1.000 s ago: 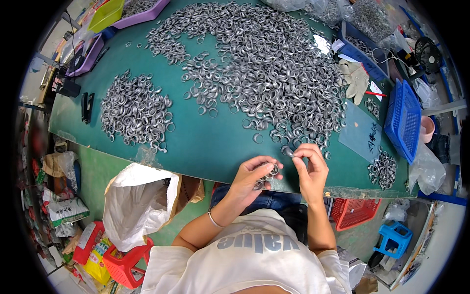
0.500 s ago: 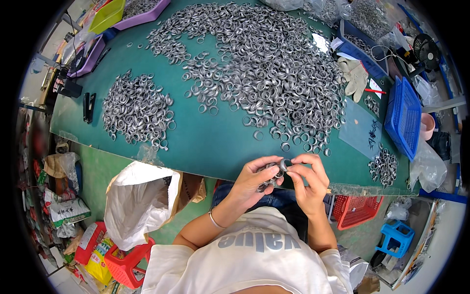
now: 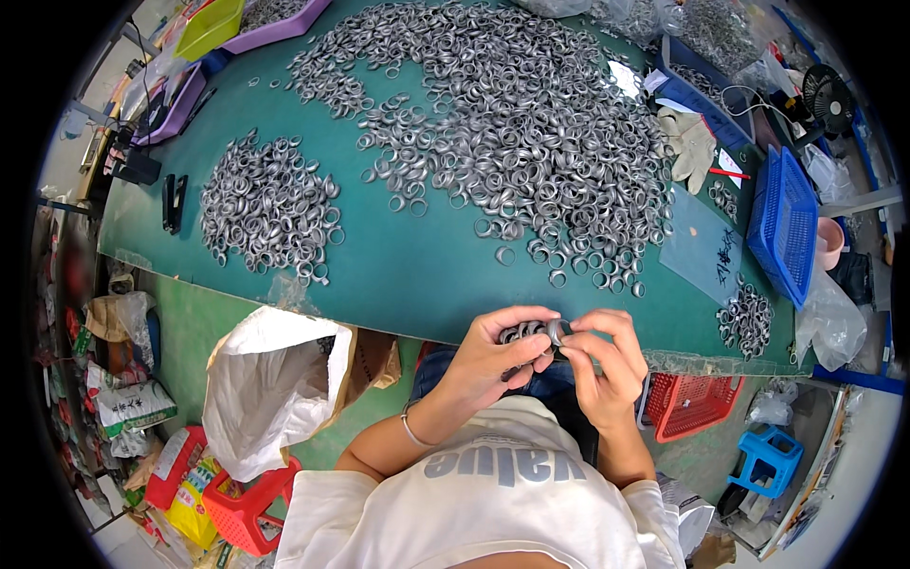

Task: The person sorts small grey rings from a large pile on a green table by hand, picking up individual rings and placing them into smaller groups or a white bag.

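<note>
My left hand [image 3: 488, 356] is closed around several grey metal rings [image 3: 523, 332], held just over the table's near edge. Pinched between my right hand's [image 3: 611, 368] thumb and fingertips is one metal ring [image 3: 556, 331], right beside the rings in the left hand. The left fingertips seem to touch that ring too. Beyond my hands a large heap of the same rings [image 3: 531, 123] spreads across the green table [image 3: 398, 275]. A smaller pile of rings [image 3: 270, 204] lies at the left, and a little group [image 3: 746, 321] at the right.
A black hand tool [image 3: 173, 204] lies left of the smaller pile. Right of the big heap are a glove [image 3: 690, 147], a red pen [image 3: 728, 174], a clear sheet [image 3: 700, 248] and a blue basket [image 3: 785, 228]. A white sack [image 3: 270, 408] stands open before the table; a red basket [image 3: 692, 408] sits below it.
Both hands have shifted slightly toward me. The left fingers now show a row of rings more plainly, and the pinched ring is turned differently. The piles look the same.
</note>
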Tool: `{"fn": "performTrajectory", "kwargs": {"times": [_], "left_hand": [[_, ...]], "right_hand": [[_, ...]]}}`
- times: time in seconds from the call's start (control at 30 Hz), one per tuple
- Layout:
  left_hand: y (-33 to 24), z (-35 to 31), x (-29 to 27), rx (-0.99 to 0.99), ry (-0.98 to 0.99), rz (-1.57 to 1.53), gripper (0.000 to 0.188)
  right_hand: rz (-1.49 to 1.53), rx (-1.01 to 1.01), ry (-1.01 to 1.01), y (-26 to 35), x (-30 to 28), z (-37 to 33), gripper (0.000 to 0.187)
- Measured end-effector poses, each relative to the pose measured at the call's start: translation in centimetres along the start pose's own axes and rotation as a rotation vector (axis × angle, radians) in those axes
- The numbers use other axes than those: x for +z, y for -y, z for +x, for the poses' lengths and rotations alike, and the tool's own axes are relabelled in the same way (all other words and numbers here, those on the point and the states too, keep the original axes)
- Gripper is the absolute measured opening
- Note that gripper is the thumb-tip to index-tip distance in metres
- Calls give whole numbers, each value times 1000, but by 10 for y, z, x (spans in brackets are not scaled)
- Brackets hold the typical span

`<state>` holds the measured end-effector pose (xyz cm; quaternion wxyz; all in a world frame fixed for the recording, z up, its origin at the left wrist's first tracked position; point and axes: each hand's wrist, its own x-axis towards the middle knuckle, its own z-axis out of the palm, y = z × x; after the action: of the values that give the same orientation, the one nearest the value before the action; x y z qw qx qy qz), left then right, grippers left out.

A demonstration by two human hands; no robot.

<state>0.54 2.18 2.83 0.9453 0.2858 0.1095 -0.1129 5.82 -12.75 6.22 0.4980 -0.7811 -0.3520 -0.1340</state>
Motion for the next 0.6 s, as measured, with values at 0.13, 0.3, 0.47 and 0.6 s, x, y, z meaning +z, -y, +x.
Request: {"fn": "performTrajectory", "kwargs": {"times": [0.13,0.3,0.47,0.6], "left_hand": [[-3,-3,3,-9,11,-10,31],[-5,-8,4,-14,21,41,33],[-8,-15,5,-48,50,10,30],[-9,-18,8,-51,48,21,31]], "right_hand": [[-13,-34,-14,4,0,0,15],[25,-12,-16,10,-1,-1,17],[88,28,5,16,-4,-5,20],[127,10,10,19,-4,-3,19]]}}
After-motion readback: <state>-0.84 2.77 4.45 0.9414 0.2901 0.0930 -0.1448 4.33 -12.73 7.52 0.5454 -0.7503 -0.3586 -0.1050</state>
